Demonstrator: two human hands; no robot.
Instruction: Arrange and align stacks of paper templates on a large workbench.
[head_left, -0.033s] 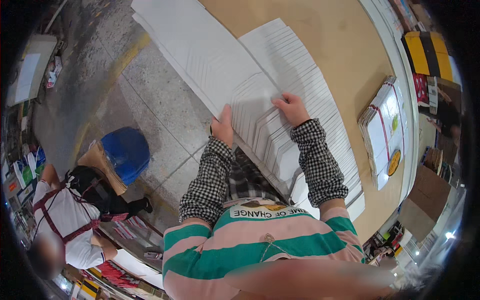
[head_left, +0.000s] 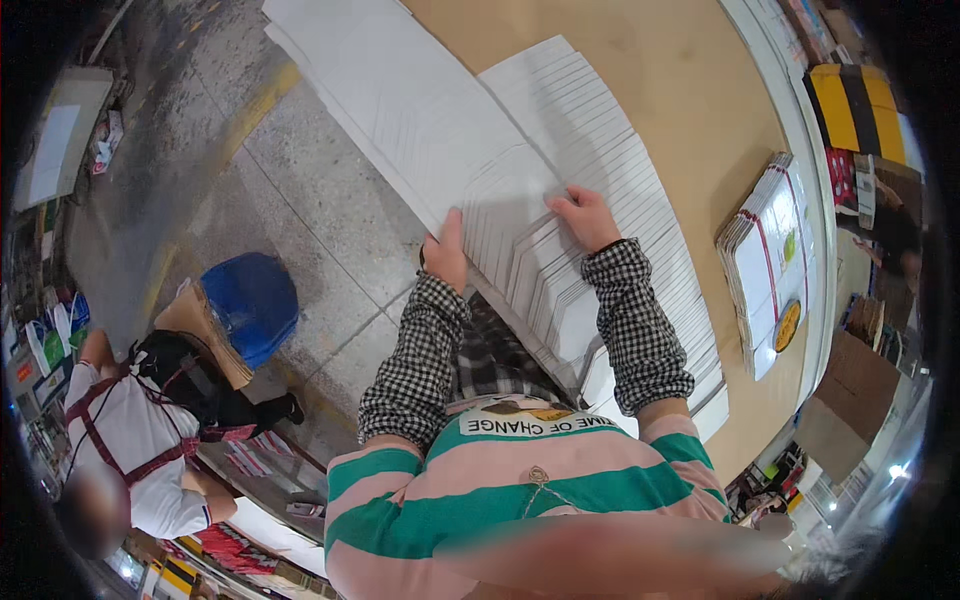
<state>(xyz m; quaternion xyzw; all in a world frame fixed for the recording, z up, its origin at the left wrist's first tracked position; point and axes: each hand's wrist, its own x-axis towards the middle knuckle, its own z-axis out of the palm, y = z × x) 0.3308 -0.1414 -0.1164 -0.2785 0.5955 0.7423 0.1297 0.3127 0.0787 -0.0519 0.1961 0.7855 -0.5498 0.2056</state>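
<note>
White sheets (head_left: 425, 125) between left grip (head_left: 447, 254) and right grip (head_left: 587, 218), both pinching opposite edges

The place looked like a workshop stocked with card in bulk. Beneath the right hand (head_left: 588, 222), long rows of overlapping white pieces (head_left: 600, 130) covered part of a tan tabletop (head_left: 690, 90), and well to that hand's right lay a stack of glossy printed ones (head_left: 768, 255). Left of the left hand (head_left: 447, 262) stretched a scuffed concrete floor (head_left: 325, 185) with a smudged yellow line (head_left: 262, 113) (an industrial touch), and a co-worker (head_left: 150, 445) farther out on that side.
</note>
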